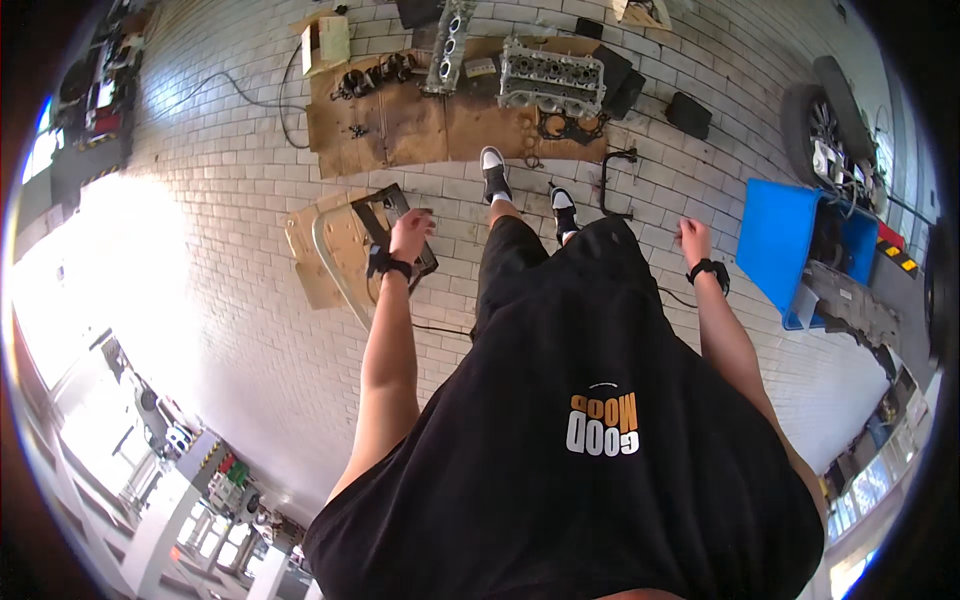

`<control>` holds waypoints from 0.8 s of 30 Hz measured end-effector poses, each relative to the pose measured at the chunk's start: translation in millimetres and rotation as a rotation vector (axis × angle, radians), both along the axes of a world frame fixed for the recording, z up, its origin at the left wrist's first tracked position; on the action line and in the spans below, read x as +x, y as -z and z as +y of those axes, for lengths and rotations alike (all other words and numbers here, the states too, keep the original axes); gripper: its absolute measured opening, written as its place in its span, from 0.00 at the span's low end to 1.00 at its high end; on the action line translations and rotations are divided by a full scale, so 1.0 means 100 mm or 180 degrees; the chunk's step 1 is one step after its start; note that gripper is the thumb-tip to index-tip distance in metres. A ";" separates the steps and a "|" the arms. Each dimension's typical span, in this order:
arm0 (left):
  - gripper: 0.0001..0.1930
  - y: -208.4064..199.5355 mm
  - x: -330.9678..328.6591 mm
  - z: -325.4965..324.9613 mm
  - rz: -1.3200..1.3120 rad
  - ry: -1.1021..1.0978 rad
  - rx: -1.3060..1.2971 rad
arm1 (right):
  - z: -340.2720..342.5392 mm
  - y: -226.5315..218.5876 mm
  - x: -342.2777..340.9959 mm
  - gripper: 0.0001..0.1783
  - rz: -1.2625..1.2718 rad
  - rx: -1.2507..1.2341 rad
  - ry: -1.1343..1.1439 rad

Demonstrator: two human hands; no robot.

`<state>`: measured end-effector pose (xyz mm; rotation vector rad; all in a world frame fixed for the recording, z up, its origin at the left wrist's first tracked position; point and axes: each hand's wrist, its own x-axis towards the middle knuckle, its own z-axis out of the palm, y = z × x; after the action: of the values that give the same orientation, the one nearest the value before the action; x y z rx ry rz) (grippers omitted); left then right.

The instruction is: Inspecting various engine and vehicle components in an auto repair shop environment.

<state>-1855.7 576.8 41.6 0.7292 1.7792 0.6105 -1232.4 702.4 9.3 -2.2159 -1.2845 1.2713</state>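
My left hand (409, 236) hangs above a dark rectangular frame (423, 262), its fingers loosely apart and nothing visible in them. Beside that frame are a tan board (312, 240) and a bent pale tube (325, 255). On the other side, my right hand (694, 240) hovers over the tiled floor, fingers slightly bent but apart, also without anything visible in it. Ahead of my feet, brown cardboard (480, 130) carries a metal cylinder head (550, 78), a long metal part with oval ports (447, 45), a flat gasket (572, 127) and dark engine parts (375, 75).
A black bent bar (604, 185) lies near my right foot. To the right stand a blue bin (775, 240) and a wheel (805, 130). Dark flat pieces (689, 115) lie by the cardboard. A thin cable (235, 85) crosses the floor at far left.
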 end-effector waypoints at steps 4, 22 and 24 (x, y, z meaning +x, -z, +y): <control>0.13 0.49 -0.17 0.62 -0.0233 0.0227 0.0101 | -0.12 -0.21 -0.39 0.15 -0.0338 -0.0197 0.0171; 0.12 2.22 0.52 0.68 0.0023 0.0666 -0.0521 | 1.14 1.64 -2.09 0.11 -0.1099 0.0213 -0.0444; 0.12 2.21 0.66 0.64 0.0226 0.0653 -0.0497 | 1.27 2.13 -2.06 0.11 -0.1108 0.0343 -0.0226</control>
<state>-1790.2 641.1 -179.7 0.8205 1.7671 0.3083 -1438.5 829.3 -203.3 -2.4041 -1.5256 0.8372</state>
